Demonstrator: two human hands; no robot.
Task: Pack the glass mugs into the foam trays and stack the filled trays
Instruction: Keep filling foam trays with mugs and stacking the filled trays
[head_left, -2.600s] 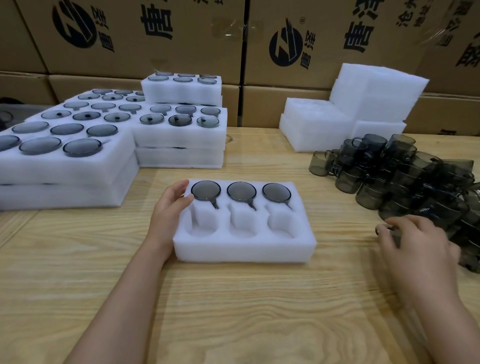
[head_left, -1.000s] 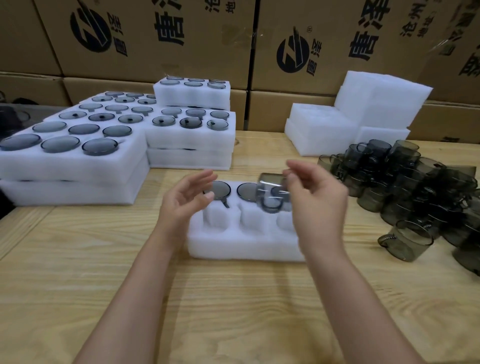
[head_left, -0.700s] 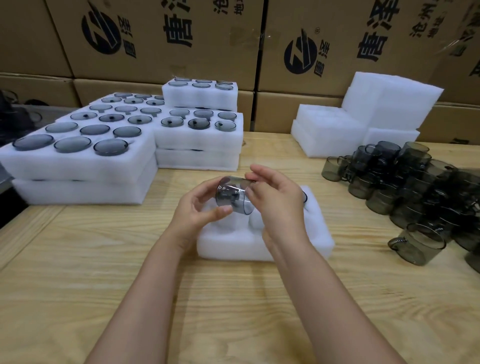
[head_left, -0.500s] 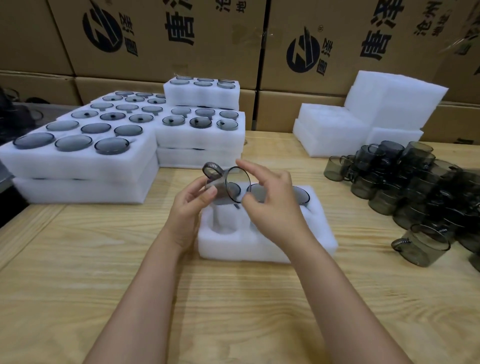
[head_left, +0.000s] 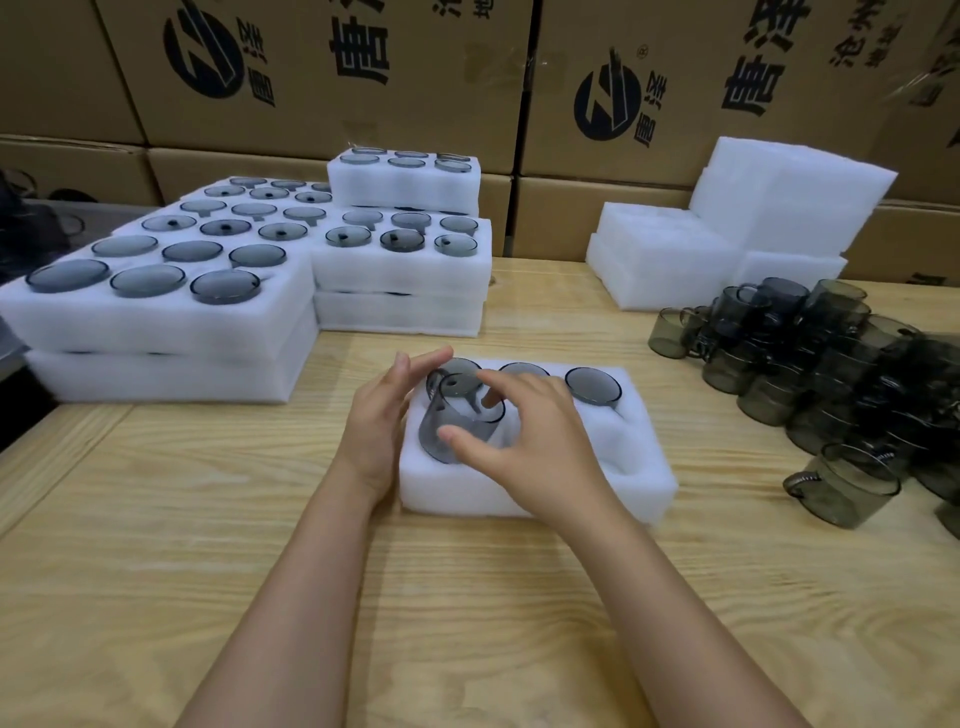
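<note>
A white foam tray (head_left: 631, 470) lies in the middle of the wooden table, with three smoky glass mugs set in its far row. My right hand (head_left: 535, 447) pinches a fourth grey glass mug (head_left: 457, 423) between thumb and fingers, tilted over the tray's near-left pocket. My left hand (head_left: 382, 421) rests against the tray's left side, fingers straight and close to the mug. A heap of loose glass mugs (head_left: 831, 374) lies at the right.
Stacks of filled foam trays (head_left: 171, 322) stand at the left and back centre (head_left: 402, 260). Empty foam trays (head_left: 727, 228) are piled at the back right. Cardboard boxes (head_left: 467, 78) wall off the rear. One loose mug (head_left: 847, 486) sits near the right edge.
My right hand fetched a mug from the heap, both hands turned it over above the tray, and it has come down onto the near-left pocket. My left hand let go of it.
</note>
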